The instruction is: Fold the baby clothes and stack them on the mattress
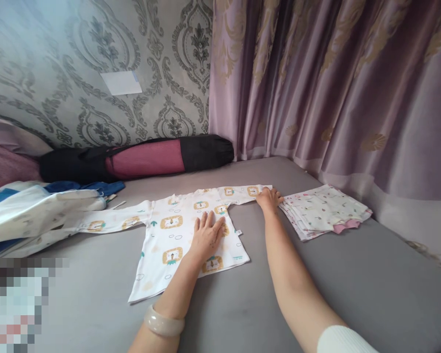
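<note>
A small white long-sleeved shirt point(159, 240) printed with yellow lion faces lies spread on the grey bed, both sleeves stretched out sideways. My left hand point(208, 235) rests flat on the right half of its body, fingers spread. At the end of the right sleeve, my right hand point(270, 198) has its fingers bent over the cuff and grips it; the fingertips are partly hidden. The left cuff reaches the pile of clothes, and its very end is hard to make out. A pale bangle point(164, 322) is on my left wrist.
A folded stack of patterned clothes point(325, 208) lies right of my right hand. Heaped white and blue clothes point(40, 215) are at the left. A long black and dark-pink bag point(147, 158) lies along the wall. Purple curtains point(316, 88) hang at the bed's point(238, 309) right side.
</note>
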`<state>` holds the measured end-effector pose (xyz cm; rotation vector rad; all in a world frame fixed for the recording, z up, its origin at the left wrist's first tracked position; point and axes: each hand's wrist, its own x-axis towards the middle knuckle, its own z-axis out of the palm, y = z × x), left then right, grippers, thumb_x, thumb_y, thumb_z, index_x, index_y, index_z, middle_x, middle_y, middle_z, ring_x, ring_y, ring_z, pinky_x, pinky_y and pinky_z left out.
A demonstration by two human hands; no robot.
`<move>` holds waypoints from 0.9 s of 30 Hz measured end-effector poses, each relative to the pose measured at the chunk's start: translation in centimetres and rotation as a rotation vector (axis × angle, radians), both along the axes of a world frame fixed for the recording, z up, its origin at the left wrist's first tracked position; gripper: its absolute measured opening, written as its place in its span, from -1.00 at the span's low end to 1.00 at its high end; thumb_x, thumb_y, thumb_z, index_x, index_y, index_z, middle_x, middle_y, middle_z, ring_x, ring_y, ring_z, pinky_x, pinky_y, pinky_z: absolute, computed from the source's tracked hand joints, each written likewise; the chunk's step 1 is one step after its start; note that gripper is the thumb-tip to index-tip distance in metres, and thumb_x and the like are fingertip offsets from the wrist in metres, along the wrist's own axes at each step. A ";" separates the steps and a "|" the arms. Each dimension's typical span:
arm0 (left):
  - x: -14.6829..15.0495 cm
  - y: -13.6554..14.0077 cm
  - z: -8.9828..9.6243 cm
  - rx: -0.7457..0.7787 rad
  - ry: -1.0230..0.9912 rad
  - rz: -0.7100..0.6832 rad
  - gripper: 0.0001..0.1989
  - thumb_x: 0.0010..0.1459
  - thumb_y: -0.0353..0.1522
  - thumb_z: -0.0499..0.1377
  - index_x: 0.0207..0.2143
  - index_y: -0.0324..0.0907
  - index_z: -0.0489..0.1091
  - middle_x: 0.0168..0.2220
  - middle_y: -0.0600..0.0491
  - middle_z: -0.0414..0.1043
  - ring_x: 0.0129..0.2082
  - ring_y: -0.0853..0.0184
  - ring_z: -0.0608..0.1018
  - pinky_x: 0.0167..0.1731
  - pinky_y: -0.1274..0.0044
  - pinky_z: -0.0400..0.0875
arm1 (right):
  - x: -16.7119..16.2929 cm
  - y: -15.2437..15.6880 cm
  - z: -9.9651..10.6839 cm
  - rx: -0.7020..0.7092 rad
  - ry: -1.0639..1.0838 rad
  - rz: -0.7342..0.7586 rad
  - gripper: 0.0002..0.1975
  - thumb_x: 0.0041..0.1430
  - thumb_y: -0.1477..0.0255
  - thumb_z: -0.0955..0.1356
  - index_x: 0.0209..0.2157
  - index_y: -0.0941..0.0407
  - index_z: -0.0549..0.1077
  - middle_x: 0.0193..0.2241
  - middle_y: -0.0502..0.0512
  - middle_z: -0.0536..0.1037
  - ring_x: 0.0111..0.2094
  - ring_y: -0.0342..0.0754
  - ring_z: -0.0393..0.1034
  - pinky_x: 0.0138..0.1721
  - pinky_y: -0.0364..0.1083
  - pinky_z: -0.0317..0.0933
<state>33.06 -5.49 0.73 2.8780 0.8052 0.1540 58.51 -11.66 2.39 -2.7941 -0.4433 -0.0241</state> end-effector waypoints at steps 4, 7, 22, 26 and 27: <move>0.0 0.1 -0.4 0.004 -0.018 -0.005 -0.54 0.34 -0.22 -0.17 0.24 0.02 0.19 0.32 -0.12 0.04 0.32 -0.03 0.06 0.21 0.10 -0.01 | 0.0 0.0 0.2 0.034 0.006 0.021 -0.61 0.22 0.46 0.19 0.01 0.10 0.48 0.03 0.34 0.39 0.08 0.22 0.20 0.03 0.15 0.03; -0.1 0.2 -0.6 0.008 -0.035 -0.013 -0.54 0.35 -0.21 -0.18 0.24 0.02 0.18 0.31 -0.11 0.06 0.32 -0.02 0.06 0.21 0.10 -0.01 | 0.2 0.2 0.3 0.087 0.027 0.043 -0.62 0.19 0.49 0.22 -0.02 0.05 0.51 0.00 0.29 0.44 0.07 0.19 0.24 0.04 0.15 0.05; 0.3 1.0 0.7 -0.105 -0.094 0.032 -0.50 0.29 -0.21 -0.07 0.23 -0.16 0.13 0.24 -0.10 0.19 0.25 0.09 0.19 0.19 0.22 0.10 | 1.0 2.7 0.6 1.123 0.635 -0.003 -0.89 -0.07 0.50 0.46 -0.42 0.19 0.50 -0.60 0.03 0.53 -0.48 -0.05 0.48 -0.45 -0.13 0.39; 1.8 3.1 1.4 -0.116 -0.180 0.069 -0.60 0.29 -0.24 -0.06 0.10 -0.19 0.27 0.01 -0.10 0.42 0.04 0.16 0.40 0.06 0.32 0.26 | 0.9 2.7 1.2 1.232 0.747 -0.007 -0.91 -0.04 0.54 0.45 -0.48 0.17 0.45 -0.61 0.01 0.52 -0.51 -0.09 0.46 -0.46 -0.14 0.39; 2.4 3.7 1.4 -0.118 -0.196 0.072 -0.63 0.29 -0.26 -0.06 0.07 -0.20 0.29 -0.04 -0.10 0.44 0.00 0.18 0.43 0.05 0.34 0.27 | 0.8 2.6 1.3 1.248 0.769 -0.011 -0.92 -0.03 0.55 0.44 -0.47 0.17 0.44 -0.61 0.00 0.52 -0.52 -0.10 0.45 -0.46 -0.14 0.39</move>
